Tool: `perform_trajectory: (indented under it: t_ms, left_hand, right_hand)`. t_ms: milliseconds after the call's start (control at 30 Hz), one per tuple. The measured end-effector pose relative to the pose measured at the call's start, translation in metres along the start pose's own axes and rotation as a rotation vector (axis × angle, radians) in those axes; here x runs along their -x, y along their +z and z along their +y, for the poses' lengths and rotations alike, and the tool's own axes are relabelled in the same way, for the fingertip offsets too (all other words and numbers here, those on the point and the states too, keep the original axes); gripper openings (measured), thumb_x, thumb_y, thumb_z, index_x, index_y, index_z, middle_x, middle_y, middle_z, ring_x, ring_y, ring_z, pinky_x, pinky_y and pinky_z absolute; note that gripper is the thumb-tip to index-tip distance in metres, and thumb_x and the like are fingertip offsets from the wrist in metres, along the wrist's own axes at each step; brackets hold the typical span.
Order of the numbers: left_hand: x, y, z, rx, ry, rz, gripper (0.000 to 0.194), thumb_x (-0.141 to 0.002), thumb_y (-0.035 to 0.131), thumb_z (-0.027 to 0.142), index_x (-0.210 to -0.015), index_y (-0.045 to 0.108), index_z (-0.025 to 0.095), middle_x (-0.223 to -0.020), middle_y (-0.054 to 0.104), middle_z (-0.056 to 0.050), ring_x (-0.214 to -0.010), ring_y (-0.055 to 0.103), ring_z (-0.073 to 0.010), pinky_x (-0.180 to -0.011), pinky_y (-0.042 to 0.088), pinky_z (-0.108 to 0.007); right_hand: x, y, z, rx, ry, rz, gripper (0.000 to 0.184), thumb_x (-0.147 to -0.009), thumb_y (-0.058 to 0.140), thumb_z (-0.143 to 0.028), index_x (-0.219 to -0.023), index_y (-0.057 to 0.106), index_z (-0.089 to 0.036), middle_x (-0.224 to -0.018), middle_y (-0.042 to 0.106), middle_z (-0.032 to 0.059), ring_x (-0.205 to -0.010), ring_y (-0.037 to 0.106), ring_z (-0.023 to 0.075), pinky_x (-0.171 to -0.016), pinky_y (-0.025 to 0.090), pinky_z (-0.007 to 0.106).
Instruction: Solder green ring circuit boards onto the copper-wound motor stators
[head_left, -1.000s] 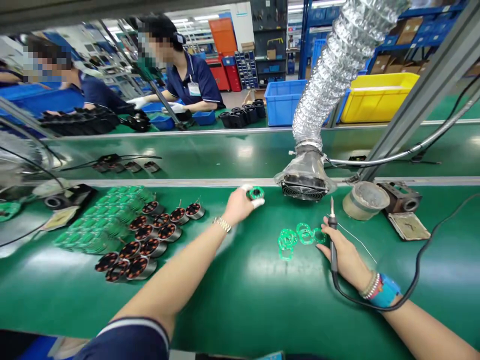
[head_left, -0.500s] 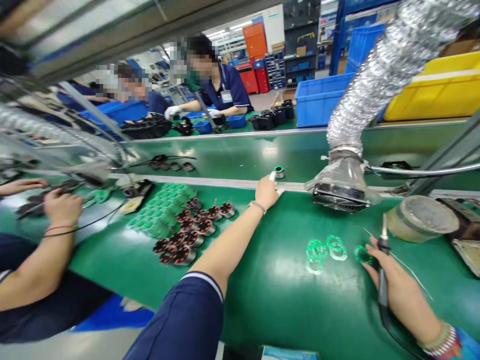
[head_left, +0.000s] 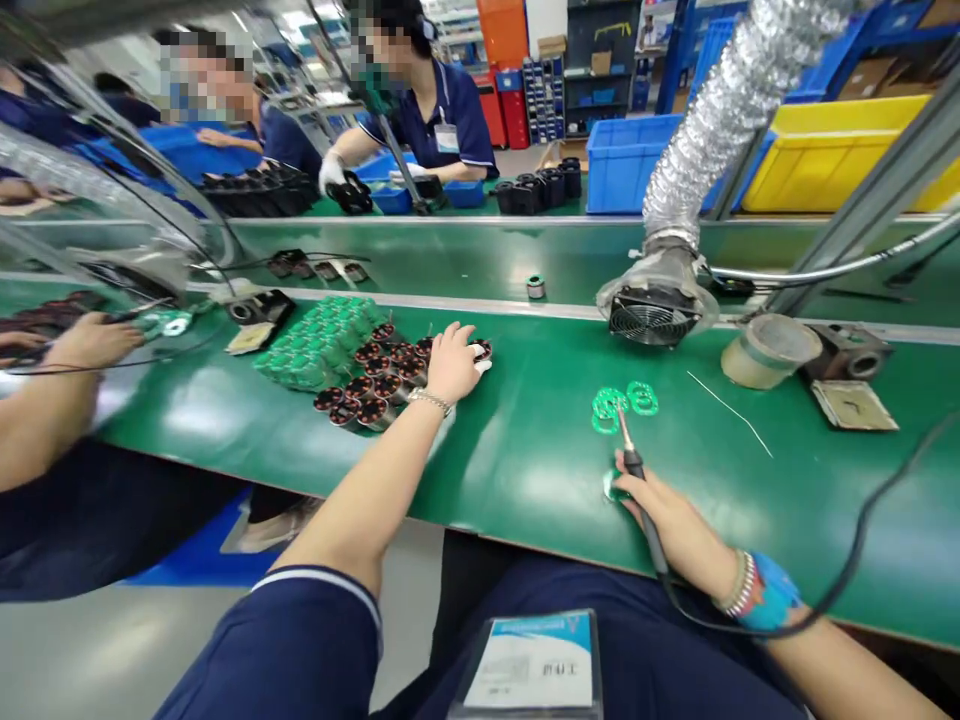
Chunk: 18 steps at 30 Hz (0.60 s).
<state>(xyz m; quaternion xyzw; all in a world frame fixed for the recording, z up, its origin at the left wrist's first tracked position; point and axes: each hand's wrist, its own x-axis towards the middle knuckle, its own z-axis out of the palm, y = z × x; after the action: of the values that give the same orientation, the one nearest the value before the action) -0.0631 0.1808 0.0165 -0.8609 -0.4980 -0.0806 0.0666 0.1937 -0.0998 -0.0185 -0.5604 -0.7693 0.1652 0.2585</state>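
At the right end of a group of small motor cores with copper windings, my left hand has its fingers closed around one motor core. White covers show on its thumb and a fingertip. My right hand grips a soldering iron, its tip pointing forward over loose green ring boards. The same hand pinches another green ring board in its fingertips. A thin wire lies to the right. On the ledge stands a small silver cylinder with a green top.
Stacked green boards lie left of the motor cores. A fume duct with a fan hangs over the bench's back edge. A round tub and a soldering-iron stand are at right. Co-workers sit at left and across the ledge.
My left hand has left the silver cylinder on the ledge and moved left to the motor cores. My right hand has moved left with the soldering iron and ring board. The view has shifted downward.
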Motion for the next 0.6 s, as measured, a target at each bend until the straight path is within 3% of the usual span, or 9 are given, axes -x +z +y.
perform_trajectory:
  t_ms: [133,200,300,400,433,500,600]
  left_hand:
    - [0.047,-0.012,0.040,0.337,0.515,-0.100,0.023,-0.081,0.054,0.031,-0.099,0.065,0.022,-0.143,0.031,-0.007,-0.131,0.027,-0.0291,-0.105,0.026,-0.050]
    - [0.077,-0.019,0.056,0.502,0.630,-0.172,0.024,-0.084,0.050,0.025,-0.105,0.062,0.023,-0.143,0.030,-0.007,-0.131,0.029,-0.0251,-0.105,0.029,-0.046]
    - [0.116,-0.024,0.073,0.730,0.590,-0.266,0.038,-0.086,0.045,0.017,-0.122,0.048,0.024,-0.142,0.033,-0.009,-0.129,0.035,-0.0206,-0.105,0.032,-0.043]
    - [0.139,-0.023,0.084,0.872,0.439,-0.348,0.072,-0.077,0.060,0.023,-0.138,0.021,0.020,-0.141,0.034,-0.015,-0.128,0.036,-0.0238,-0.105,0.032,-0.045]
    - [0.143,-0.022,0.088,0.884,0.384,-0.351,0.082,-0.072,0.066,0.027,-0.139,0.019,0.019,-0.140,0.034,-0.016,-0.128,0.036,-0.0259,-0.105,0.031,-0.047]
    - [0.145,-0.019,0.098,0.877,0.310,-0.328,0.082,-0.065,0.073,0.033,-0.133,0.029,0.019,-0.137,0.039,-0.016,-0.128,0.035,-0.0285,-0.106,0.027,-0.050]
    - [0.143,-0.018,0.114,0.897,0.299,-0.296,0.054,-0.067,0.071,0.033,-0.113,0.047,0.021,-0.128,0.051,-0.011,-0.128,0.036,-0.0267,-0.109,0.020,-0.052]
  right_hand:
    - [0.008,-0.006,-0.002,-0.034,0.014,0.001,0.027,-0.089,0.038,-0.011,-0.112,0.049,-0.020,-0.130,0.046,0.0120,-0.120,0.046,0.0212,-0.098,0.041,0.038]
    - [0.011,-0.008,-0.002,-0.049,0.011,0.006,0.026,-0.089,0.039,-0.012,-0.111,0.050,-0.020,-0.129,0.048,0.0113,-0.119,0.047,0.0212,-0.097,0.042,0.037]
    - [0.013,-0.008,-0.001,-0.063,-0.001,0.016,0.026,-0.089,0.039,-0.013,-0.111,0.050,-0.021,-0.127,0.049,0.0108,-0.118,0.048,0.0215,-0.097,0.042,0.038]
    - [0.012,-0.006,-0.002,-0.059,-0.002,0.012,0.025,-0.090,0.038,-0.014,-0.111,0.049,-0.020,-0.128,0.048,0.0120,-0.119,0.047,0.0219,-0.098,0.042,0.039]
    - [0.011,-0.005,-0.003,-0.054,0.000,0.010,0.024,-0.090,0.038,-0.014,-0.111,0.048,-0.020,-0.128,0.047,0.0126,-0.119,0.046,0.0219,-0.098,0.041,0.040]
    - [0.011,-0.004,-0.005,-0.046,0.002,0.005,0.023,-0.090,0.038,-0.015,-0.111,0.047,-0.019,-0.128,0.047,0.0137,-0.120,0.046,0.0219,-0.098,0.041,0.040]
    - [0.010,-0.004,-0.009,-0.047,0.014,0.005,0.024,-0.090,0.038,-0.014,-0.111,0.048,-0.020,-0.128,0.047,0.0137,-0.118,0.048,0.0218,-0.096,0.043,0.039]
